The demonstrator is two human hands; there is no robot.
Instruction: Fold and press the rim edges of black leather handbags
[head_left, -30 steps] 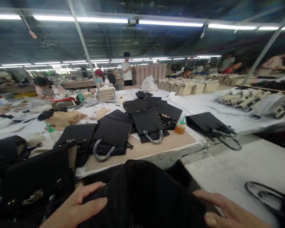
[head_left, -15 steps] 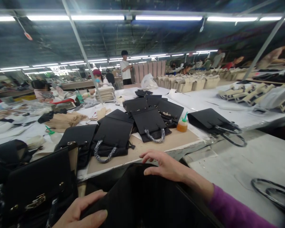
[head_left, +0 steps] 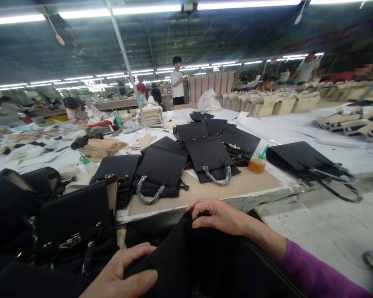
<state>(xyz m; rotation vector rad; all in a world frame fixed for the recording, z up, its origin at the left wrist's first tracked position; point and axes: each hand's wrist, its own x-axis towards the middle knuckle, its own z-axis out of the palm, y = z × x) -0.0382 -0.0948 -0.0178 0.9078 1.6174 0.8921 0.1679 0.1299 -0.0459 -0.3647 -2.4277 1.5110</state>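
Observation:
A black handbag [head_left: 170,265] is held open below me at the table's front edge, its dark inside facing up. My left hand [head_left: 127,269] grips its left side, thumb on the near face and fingers behind. At the far rim, my right hand [head_left: 214,215] has its fingers curled over the edge and its thumb on the inner side. The bag's lower part lies outside the view. Just beyond my hands, a black handbag with a plastic-wrapped handle [head_left: 161,169] lies on the table, beside another such handbag [head_left: 208,157].
More black handbags with gold clasps [head_left: 74,219] crowd the left. A glue bottle with a green nozzle [head_left: 257,164] stands near the table edge. One handbag [head_left: 304,159] lies at right, its handles over the edge. Co-workers, including a standing person [head_left: 177,82], are farther back.
My right hand has closed its fingers onto the bag's far rim, where they were spread above it before. My left hand keeps its grip. The view has swung left and slightly down.

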